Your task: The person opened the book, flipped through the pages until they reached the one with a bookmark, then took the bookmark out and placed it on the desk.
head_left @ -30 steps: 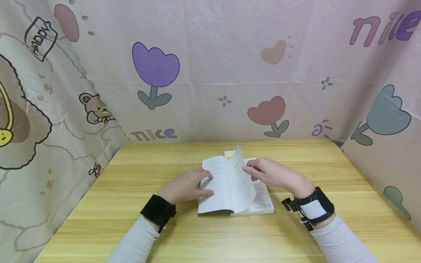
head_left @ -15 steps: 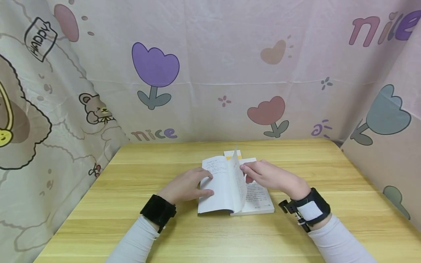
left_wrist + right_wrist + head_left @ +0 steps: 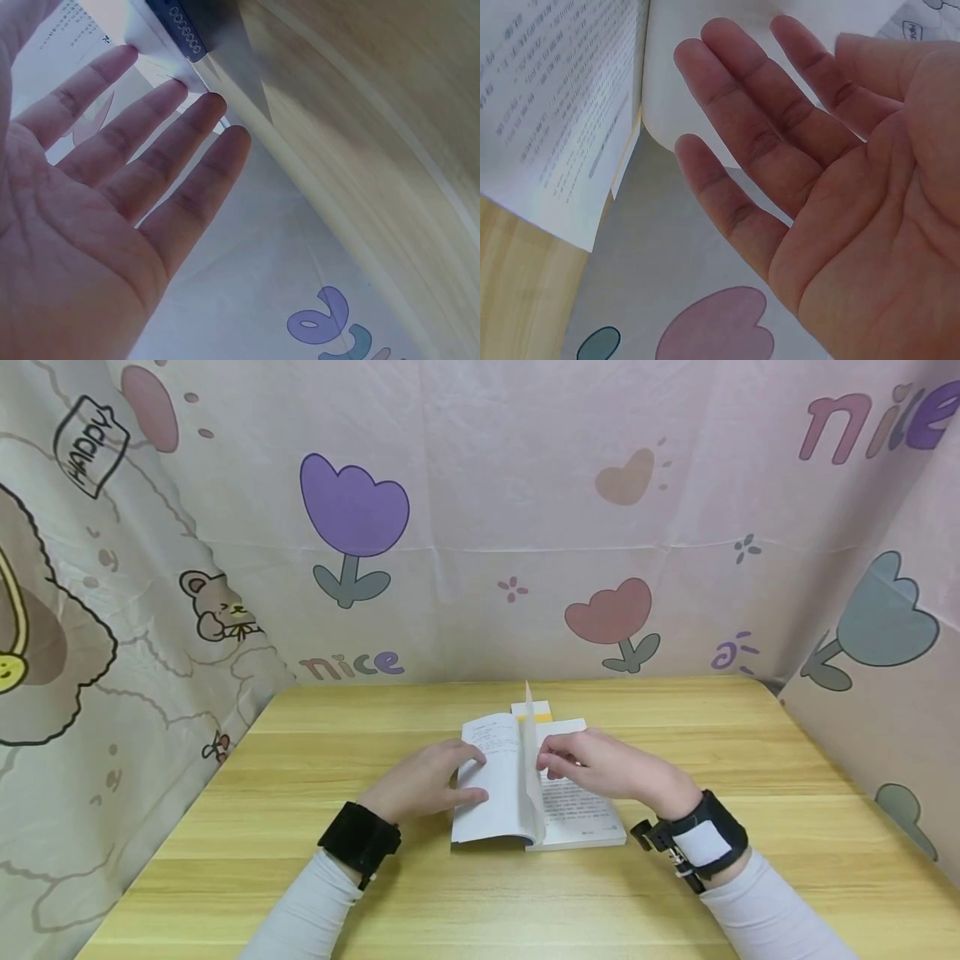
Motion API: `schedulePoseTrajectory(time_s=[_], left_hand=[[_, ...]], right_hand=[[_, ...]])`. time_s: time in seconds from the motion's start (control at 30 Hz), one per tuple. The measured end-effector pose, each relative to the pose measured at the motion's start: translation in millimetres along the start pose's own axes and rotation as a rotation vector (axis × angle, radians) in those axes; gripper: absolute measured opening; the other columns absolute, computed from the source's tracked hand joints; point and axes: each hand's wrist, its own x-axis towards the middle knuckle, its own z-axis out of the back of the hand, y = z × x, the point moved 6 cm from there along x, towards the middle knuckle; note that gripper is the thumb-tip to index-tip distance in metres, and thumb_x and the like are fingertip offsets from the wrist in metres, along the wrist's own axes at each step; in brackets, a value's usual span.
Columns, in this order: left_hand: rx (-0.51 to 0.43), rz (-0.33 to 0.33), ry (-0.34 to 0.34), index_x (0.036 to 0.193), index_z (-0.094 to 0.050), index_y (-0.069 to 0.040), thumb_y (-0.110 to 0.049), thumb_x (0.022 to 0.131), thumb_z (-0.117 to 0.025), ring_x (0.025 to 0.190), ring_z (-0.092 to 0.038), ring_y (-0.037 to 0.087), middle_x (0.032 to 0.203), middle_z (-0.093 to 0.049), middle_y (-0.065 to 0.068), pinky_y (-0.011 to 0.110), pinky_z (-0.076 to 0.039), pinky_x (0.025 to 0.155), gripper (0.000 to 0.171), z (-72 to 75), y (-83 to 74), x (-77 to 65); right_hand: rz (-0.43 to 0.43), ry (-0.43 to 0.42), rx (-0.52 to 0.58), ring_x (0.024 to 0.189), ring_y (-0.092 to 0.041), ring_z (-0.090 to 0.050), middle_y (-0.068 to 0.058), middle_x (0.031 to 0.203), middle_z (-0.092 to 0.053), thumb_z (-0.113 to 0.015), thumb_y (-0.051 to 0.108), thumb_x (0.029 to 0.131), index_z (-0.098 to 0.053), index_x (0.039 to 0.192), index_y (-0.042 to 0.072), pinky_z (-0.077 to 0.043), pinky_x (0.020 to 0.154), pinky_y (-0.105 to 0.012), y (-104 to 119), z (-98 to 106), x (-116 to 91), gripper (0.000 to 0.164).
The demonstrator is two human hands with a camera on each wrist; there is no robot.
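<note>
An open paperback book [image 3: 581,817] lies in the middle of the table, with printed text on its right-hand page. One page [image 3: 532,777] stands nearly upright along the spine, seen almost edge-on from the head. My left hand [image 3: 429,781] rests on the left-hand page [image 3: 497,814], thumb and fingers spread; in the left wrist view its fingers [image 3: 184,202] reach out straight over the book's edge. On the other side, my right hand [image 3: 600,762] is against the raised page with loosely bent fingers. The right wrist view shows those fingers [image 3: 757,142] in front of the pale paper, thumb apart.
A white and yellow piece [image 3: 532,710] sticks out behind the book's far edge. The wooden table [image 3: 360,714] ends at a printed cloth backdrop [image 3: 465,610] at the back. Cloth also hangs on both sides.
The page has swung leftward from a slant over the right side to nearly upright. My right hand has moved left with it, and the left hand has stayed in place.
</note>
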Motion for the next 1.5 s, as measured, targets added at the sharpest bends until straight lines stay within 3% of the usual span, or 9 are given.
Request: schedulePoseTrajectory(time_s=[0.17, 0.33, 0.53, 0.73, 0.87, 1.13, 1.5], left_hand=[[-0.007, -0.002, -0.011, 0.127, -0.059, -0.016, -0.053, 0.085, -0.065, 0.090, -0.053, 0.017, 0.110, -0.059, -0.002, 0.027, -0.047, 0.079, 0.057, 2.6, 0.2, 1.2], [-0.028, -0.013, -0.055, 0.131, -0.056, -0.015, -0.049, 0.088, -0.064, 0.091, -0.055, 0.018, 0.112, -0.059, -0.001, 0.028, -0.047, 0.079, 0.056, 8.0, 1.0, 0.9], [-0.063, -0.062, -0.227, 0.125, -0.061, -0.014, -0.036, 0.094, -0.060, 0.102, -0.058, 0.014, 0.117, -0.061, 0.000, 0.029, -0.047, 0.088, 0.038, 22.3, 1.2, 0.8], [-0.077, -0.170, -0.434, 0.113, -0.067, -0.010, -0.023, 0.093, -0.062, 0.092, -0.058, 0.009, 0.108, -0.064, -0.001, 0.025, -0.050, 0.077, 0.024, 37.6, -5.4, 0.5], [-0.072, -0.200, -0.505, 0.110, -0.068, -0.011, -0.020, 0.093, -0.062, 0.093, -0.056, 0.006, 0.107, -0.063, -0.003, 0.024, -0.049, 0.076, 0.020, 44.0, -8.9, -1.2], [-0.094, -0.223, -0.555, 0.111, -0.068, -0.009, -0.019, 0.094, -0.062, 0.099, -0.059, 0.012, 0.109, -0.063, -0.002, 0.028, -0.050, 0.082, 0.021, 48.8, -10.4, -2.8], [-0.035, -0.261, -0.546, 0.108, -0.068, -0.010, -0.021, 0.091, -0.065, 0.107, -0.055, 0.017, 0.116, -0.060, 0.005, 0.032, -0.047, 0.090, 0.021, 45.4, -16.6, -0.2]], right_hand=[[0.031, 0.005, -0.029, 0.070, -0.007, -0.054, 0.001, 0.085, -0.064, -0.053, 0.021, 0.100, -0.066, 0.102, 0.016, -0.048, 0.060, -0.024, 4, -6, 3, 0.015], [0.020, 0.040, 0.004, 0.078, -0.005, -0.056, 0.003, 0.093, -0.067, -0.054, 0.020, 0.100, -0.066, 0.104, 0.014, -0.050, 0.069, -0.025, 3, -14, 5, 0.014], [0.029, 0.044, 0.008, 0.087, -0.003, -0.057, 0.004, 0.097, -0.066, -0.054, 0.020, 0.100, -0.065, 0.104, 0.015, -0.050, 0.076, -0.025, 4, -17, 6, 0.013], [0.068, 0.031, 0.008, 0.088, -0.005, -0.057, 0.004, 0.096, -0.066, -0.054, 0.020, 0.100, -0.066, 0.103, 0.015, -0.049, 0.076, -0.025, 9, -18, 7, 0.013], [0.062, 0.022, 0.004, 0.087, -0.005, -0.057, 0.005, 0.096, -0.066, -0.055, 0.021, 0.100, -0.065, 0.103, 0.016, -0.049, 0.074, -0.025, 10, -19, 7, 0.013], [0.070, 0.021, 0.014, 0.094, -0.003, -0.057, 0.006, 0.100, -0.065, -0.056, 0.021, 0.099, -0.065, 0.105, 0.015, -0.050, 0.081, -0.033, 12, -21, 8, 0.013], [0.097, 0.011, -0.048, 0.092, -0.003, -0.055, 0.012, 0.104, -0.060, -0.057, 0.021, 0.098, -0.068, 0.107, 0.016, -0.049, 0.081, -0.033, 22, -26, 7, 0.015]])
